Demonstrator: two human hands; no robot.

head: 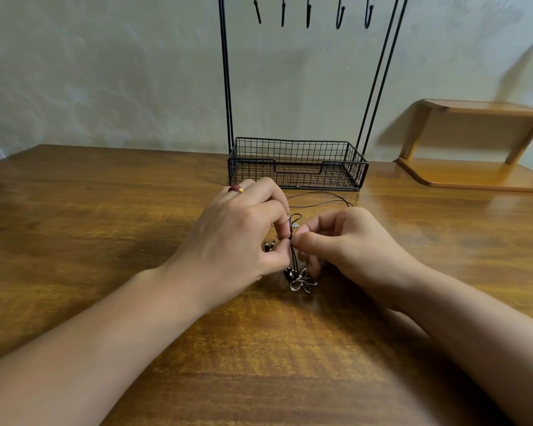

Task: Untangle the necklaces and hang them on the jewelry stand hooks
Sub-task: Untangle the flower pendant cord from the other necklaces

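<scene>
both hands point(293, 241) pinching necklaces point(293, 256), tangled

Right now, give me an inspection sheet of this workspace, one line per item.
Surface: wooden table, glossy, bare grain showing around the hands.
Job's things: tangled necklaces on dark cords, held just above the table; a silver flower pendant hangs at the bottom; a cord loop trails toward the stand. Jewelry stand upright behind, hooks bare, wire basket at its base.
Clutter: nothing seen.
Grippers: left hand and right hand both pinch the cords with curled fingers, facing each other.
Cables: nothing seen beyond the necklace cords.
Surroundings: pale wall; small wooden shelf at the right.
</scene>
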